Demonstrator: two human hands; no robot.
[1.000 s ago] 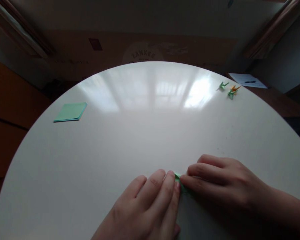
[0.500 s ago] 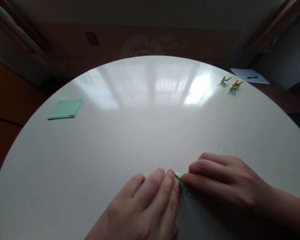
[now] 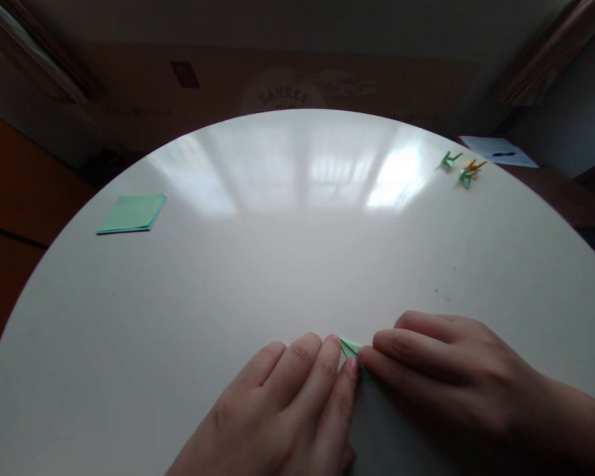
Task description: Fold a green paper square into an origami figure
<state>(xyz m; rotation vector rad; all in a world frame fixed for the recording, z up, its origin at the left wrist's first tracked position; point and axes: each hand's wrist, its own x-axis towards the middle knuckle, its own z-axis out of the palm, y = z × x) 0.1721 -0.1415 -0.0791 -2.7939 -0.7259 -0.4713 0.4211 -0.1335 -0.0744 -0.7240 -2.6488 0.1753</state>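
A small piece of folded green paper (image 3: 350, 348) lies on the white table, mostly covered by my fingers. My left hand (image 3: 282, 403) presses on its left side, fingers close together and index fingertip on the paper. From the right, my right hand (image 3: 441, 363) pins the paper's other side with its fingertips, fingers closed and thumb hidden below. Only a narrow folded tip of the paper shows between the two hands.
A stack of green and blue paper squares (image 3: 133, 213) lies at the table's left. Small folded paper cranes, green (image 3: 450, 160) and orange (image 3: 476, 165), stand near the far right edge of the round table (image 3: 277, 264). Beyond it are a white sheet (image 3: 486, 147) and a dark pen (image 3: 504, 154).
The left fingers have shifted slightly, with index and middle fingertips spreading apart, and more of the paper's tip shows. The view has tilted a little. Both hands stay on the paper.
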